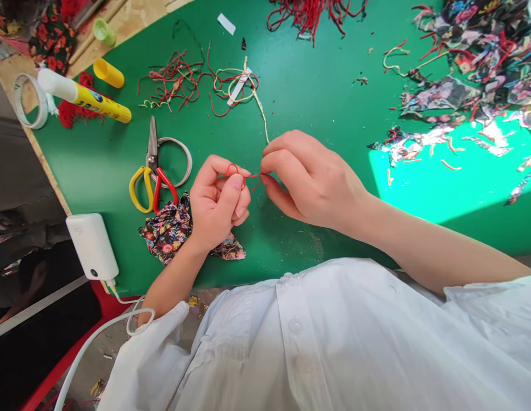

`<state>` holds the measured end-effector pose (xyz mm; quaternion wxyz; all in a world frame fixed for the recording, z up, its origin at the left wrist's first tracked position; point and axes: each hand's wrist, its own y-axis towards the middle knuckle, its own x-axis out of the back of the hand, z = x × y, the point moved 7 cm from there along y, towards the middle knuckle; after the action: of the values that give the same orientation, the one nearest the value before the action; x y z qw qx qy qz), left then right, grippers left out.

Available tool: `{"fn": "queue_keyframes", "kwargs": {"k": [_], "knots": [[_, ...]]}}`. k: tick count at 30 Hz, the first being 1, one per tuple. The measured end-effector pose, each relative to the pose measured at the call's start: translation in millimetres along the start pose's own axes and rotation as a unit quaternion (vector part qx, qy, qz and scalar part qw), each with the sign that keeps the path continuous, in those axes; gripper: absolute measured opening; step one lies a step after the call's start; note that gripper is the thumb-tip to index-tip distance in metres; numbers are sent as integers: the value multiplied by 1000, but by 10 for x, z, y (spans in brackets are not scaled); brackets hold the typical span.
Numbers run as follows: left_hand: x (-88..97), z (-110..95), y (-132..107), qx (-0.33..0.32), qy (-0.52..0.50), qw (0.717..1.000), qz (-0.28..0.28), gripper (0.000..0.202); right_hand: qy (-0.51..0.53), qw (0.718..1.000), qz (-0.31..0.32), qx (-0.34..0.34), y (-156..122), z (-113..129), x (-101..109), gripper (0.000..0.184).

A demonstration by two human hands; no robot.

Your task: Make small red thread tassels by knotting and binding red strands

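Between my two hands runs a thin red cord, with a small loop standing up at its left end. My left hand pinches the cord below that loop between thumb and fingers. On the other side, my right hand grips the cord with thumb and fingertips. A piece of black floral fabric lies partly under my left hand and wrist. Beside it rest scissors with one yellow and one red handle, lying over a roll of white tape. A pale twisted cord reaches down to my right hand's knuckles.
The green table holds tangled cords, a red cord bundle and many fabric scraps. At left are a glue stick, its yellow cap, another tape roll and a white power bank with a cable.
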<state>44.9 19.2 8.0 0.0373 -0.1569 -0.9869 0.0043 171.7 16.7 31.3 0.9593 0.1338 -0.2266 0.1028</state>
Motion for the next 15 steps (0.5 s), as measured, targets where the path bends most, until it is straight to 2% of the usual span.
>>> {"fn": "queue_keyframes", "kwargs": {"k": [3, 9, 15], "knots": [[13, 18, 13, 16, -7, 1000, -3, 20, -10, 1000, 1, 15, -25, 32, -1, 23], [9, 50, 21, 50, -36, 998, 6, 19, 2, 997, 70, 32, -95, 72, -144, 17], [42, 95, 42, 33, 4, 999, 3, 21, 7, 994, 79, 74, -117, 129, -204, 20]]}}
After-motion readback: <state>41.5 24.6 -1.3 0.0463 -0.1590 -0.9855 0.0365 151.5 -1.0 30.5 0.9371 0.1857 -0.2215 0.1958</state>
